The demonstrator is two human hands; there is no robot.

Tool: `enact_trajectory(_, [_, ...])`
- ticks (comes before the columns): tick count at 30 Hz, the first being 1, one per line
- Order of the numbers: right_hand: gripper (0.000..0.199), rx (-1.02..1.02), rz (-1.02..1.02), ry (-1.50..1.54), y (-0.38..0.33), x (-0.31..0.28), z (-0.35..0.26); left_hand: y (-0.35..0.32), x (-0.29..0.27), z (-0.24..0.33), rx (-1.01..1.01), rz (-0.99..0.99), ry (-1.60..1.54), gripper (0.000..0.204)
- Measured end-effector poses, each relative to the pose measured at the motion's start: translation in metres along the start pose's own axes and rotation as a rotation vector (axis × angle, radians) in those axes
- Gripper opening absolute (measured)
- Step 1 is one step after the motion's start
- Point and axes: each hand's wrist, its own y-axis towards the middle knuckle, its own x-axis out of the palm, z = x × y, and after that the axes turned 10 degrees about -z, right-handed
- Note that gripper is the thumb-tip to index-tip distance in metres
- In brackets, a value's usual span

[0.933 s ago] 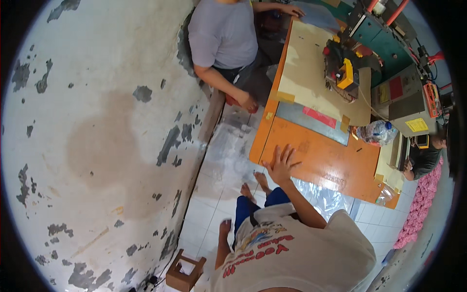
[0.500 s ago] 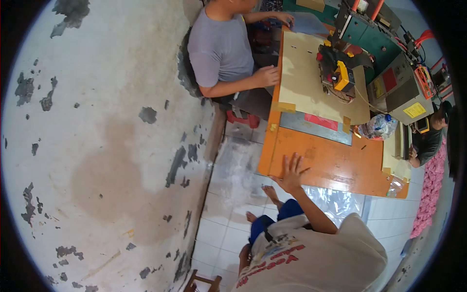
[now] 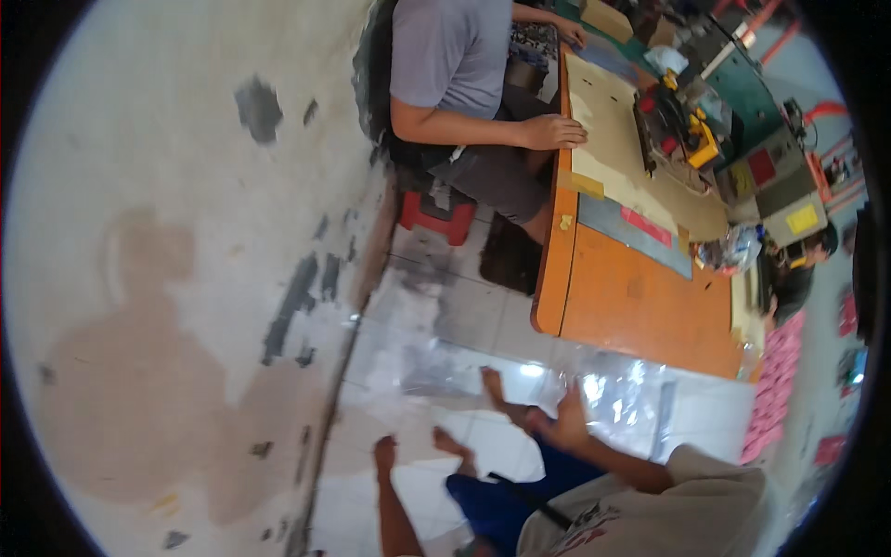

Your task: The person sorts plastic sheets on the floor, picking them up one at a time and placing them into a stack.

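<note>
Your two hands are both in view. Your right hand [image 3: 564, 422] hangs open with spread fingers, its grip empty, over one clear plastic sheet [image 3: 520, 376] lying on the tiled floor [image 3: 705, 413]. Your left hand [image 3: 384, 455] is low and open, holding nothing. One orange surface [image 3: 640, 302] stands beyond the sheet. A seated person [image 3: 459, 65] on one red stool [image 3: 436, 215] rests a hand [image 3: 549, 132] on its edge.
</note>
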Motion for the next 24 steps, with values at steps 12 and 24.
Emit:
enact_trajectory(12, [0.029,-0.34,-0.947,-0.08,0.298,0.502,0.171,0.1,0.339,-0.116,-1.033,0.195,-0.488,0.066])
enact_trajectory(24, [0.034,-0.238,-0.563,-1.039,0.59,0.575,0.145,0.188,0.439,-0.078,-1.21,0.715,0.012,0.071])
